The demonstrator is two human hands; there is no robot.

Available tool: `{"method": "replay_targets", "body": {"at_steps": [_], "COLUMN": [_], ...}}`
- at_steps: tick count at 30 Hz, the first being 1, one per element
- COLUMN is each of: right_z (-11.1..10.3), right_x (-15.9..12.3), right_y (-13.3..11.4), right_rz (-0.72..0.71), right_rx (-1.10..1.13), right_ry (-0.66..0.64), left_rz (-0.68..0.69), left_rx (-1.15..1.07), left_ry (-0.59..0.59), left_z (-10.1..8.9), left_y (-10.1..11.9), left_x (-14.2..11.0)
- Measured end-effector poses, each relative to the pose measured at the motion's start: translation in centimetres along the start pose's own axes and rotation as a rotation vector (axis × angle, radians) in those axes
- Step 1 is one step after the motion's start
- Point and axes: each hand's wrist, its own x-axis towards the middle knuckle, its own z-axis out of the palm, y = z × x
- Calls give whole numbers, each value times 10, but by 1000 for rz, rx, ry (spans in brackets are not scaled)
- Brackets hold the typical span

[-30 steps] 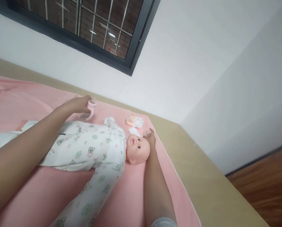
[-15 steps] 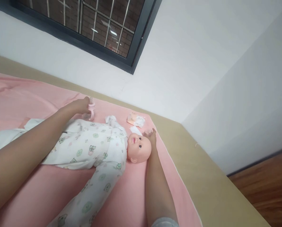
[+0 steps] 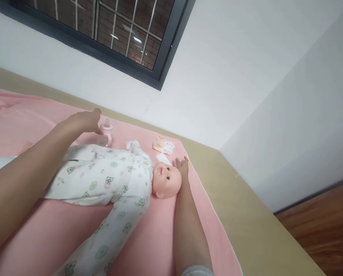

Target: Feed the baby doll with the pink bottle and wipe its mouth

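A baby doll [image 3: 114,174] in a white printed outfit lies on its back, its bald head toward the right. Beside the doll, near the wall, a pink-ringed baby bottle [image 3: 107,129] with a handle and a clear nipple stands upright. My left hand [image 3: 88,120] is just left of the bottle, thumb and fingers apart; its lower fingers are partly hidden behind the wrist. Past the top of the doll's head, my right hand [image 3: 183,166] has its fingers around a small clear cap-like thing [image 3: 179,161], mostly hidden by the hand.
A pink sheet [image 3: 148,237] covers much of the tan bed surface [image 3: 226,184]. Near the doll's head lie an orange-and-white packet [image 3: 163,145] and a small white piece [image 3: 162,158]. White walls and a dark-framed barred window [image 3: 160,73] stand behind.
My left hand has let go of the bottle and drawn back left and slightly up. The bottle stays standing on the sheet. My right hand has hardly moved.
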Motion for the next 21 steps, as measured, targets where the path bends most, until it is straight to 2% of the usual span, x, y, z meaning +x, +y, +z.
{"method": "replay_targets", "body": {"at_steps": [2,4,7,10,12,16,21], "right_z": [-1,-2,-3,-7,-10,-15,-15], "right_x": [2,4,3,-2,-6,-14,-19], "right_y": [-2,-4,-8,-14,-19,-29,-36], "right_rz": [35,50,23,-22,-62,-211,-299], "right_rx": [18,41,78,99,102,107,101], "right_ry": [-9,1,56,133,195,304,313], "left_rz": [24,130,292,435,521,657,673], "left_rx": [-23,-86,-116,-162,-206,-231,-166], "left_ry": [147,311,335,193,39,-320,-580], "left_z": [-14,-25,-31,-25,-18,1,36], "left_y": [6,22,60,105,132,177,219], "left_x": [-15,-36,-65,-80,-80,-65,-42]}}
